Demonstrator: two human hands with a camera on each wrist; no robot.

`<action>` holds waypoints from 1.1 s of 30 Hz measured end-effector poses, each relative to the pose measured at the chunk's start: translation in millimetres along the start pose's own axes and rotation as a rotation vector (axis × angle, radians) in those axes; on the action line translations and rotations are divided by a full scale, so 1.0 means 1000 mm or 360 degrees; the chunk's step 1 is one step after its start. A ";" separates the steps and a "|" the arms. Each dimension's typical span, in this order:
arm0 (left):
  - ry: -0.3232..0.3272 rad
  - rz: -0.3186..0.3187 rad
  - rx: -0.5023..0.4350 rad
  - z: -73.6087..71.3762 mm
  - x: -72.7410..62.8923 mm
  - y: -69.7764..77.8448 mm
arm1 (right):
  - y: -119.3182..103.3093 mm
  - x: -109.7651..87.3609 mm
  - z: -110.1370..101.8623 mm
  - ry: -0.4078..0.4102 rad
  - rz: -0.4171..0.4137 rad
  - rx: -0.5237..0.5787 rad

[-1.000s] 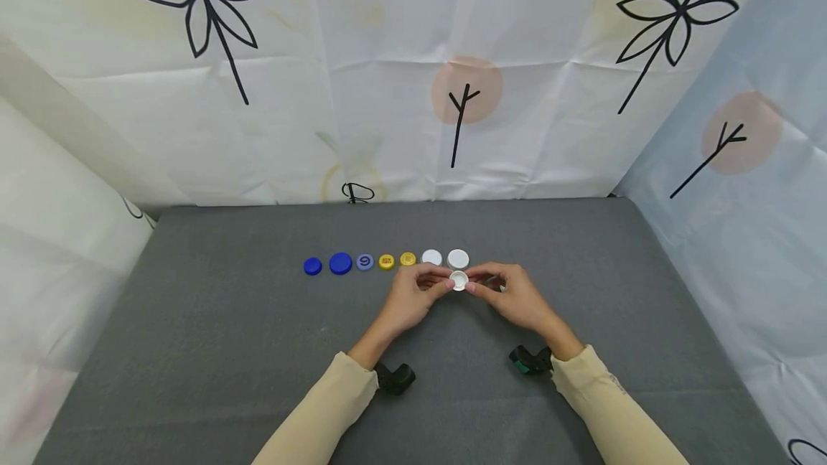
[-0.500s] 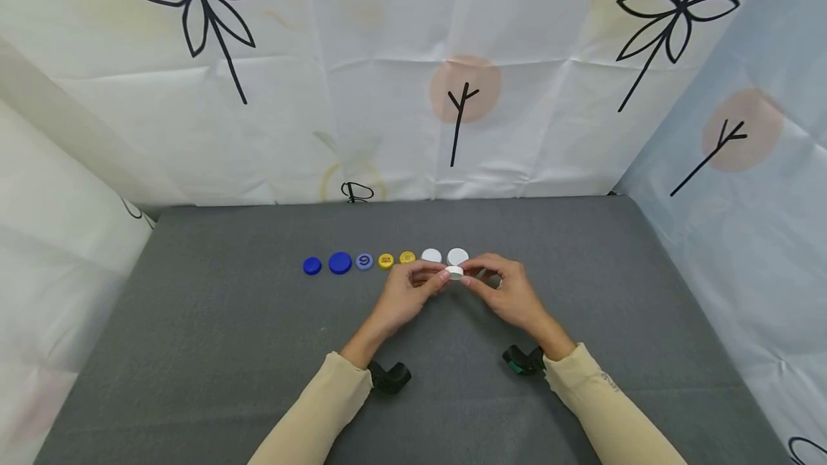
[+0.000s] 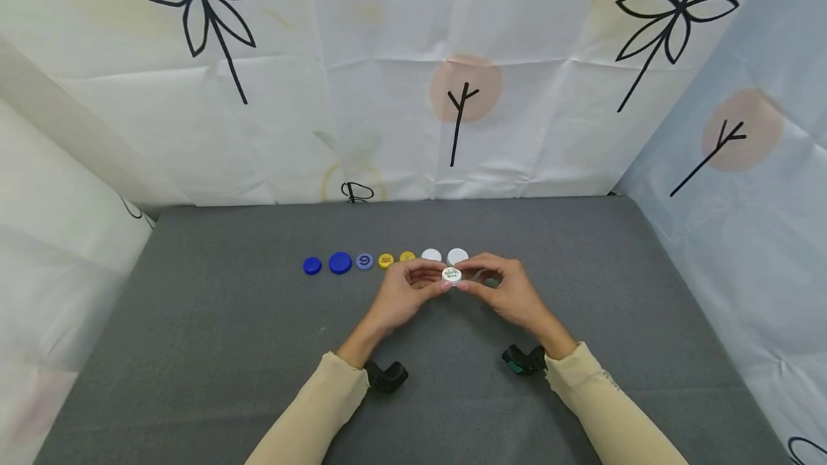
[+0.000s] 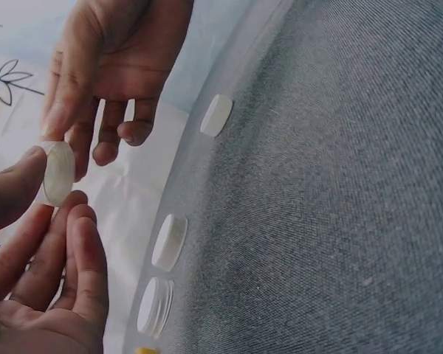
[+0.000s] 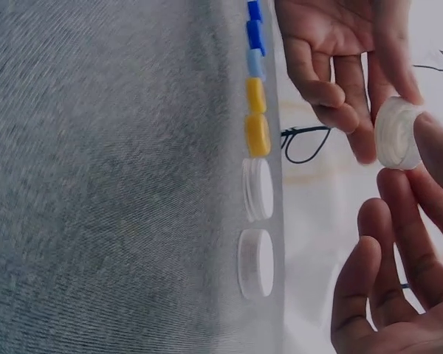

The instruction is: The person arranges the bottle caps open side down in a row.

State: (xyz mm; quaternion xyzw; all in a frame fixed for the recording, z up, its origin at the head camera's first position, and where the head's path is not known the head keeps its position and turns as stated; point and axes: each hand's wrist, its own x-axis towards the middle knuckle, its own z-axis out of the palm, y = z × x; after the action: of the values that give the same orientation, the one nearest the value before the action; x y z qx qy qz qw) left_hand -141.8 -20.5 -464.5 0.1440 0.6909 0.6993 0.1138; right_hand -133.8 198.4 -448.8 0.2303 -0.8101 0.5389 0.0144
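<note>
A small white bottle cap [image 3: 451, 275] with green print on its top is held between both hands, raised off the table. My left hand [image 3: 405, 291] pinches its left edge with thumb and fingers, and my right hand [image 3: 510, 291] pinches the right edge. In the left wrist view the cap [image 4: 58, 174] shows its pale hollow underside. Just beyond the hands lie two larger white caps, one left [image 3: 431, 256] and one right [image 3: 457, 256]. Another white cap [image 4: 217, 116] rests farther along the cloth in the left wrist view; the right hand hides it from the head view.
Leftward the row continues with two yellow caps [image 3: 386, 261], a light-blue cap [image 3: 365, 261], a large blue cap [image 3: 339, 262] and a smaller blue cap [image 3: 312, 265]. Grey cloth [image 3: 226, 350] covers the table. Patterned white curtains [image 3: 388, 92] stand around it.
The held cap has turned over, from hollow side facing up, through edge-on, to its printed top showing. Both hands have shifted slightly left. The row of caps has stayed put.
</note>
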 end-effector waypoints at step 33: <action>-0.0128 0.0111 0.0386 -0.002 -0.006 -0.005 | 0.031 0.015 -0.036 -0.0036 0.0341 -0.0669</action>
State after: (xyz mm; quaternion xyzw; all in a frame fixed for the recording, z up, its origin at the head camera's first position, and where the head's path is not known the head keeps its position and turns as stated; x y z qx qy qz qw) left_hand -137.2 -24.5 -469.9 0.2085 0.7599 0.6078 0.0987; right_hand -167.4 234.8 -456.7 0.1410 -0.9244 0.3543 -0.0044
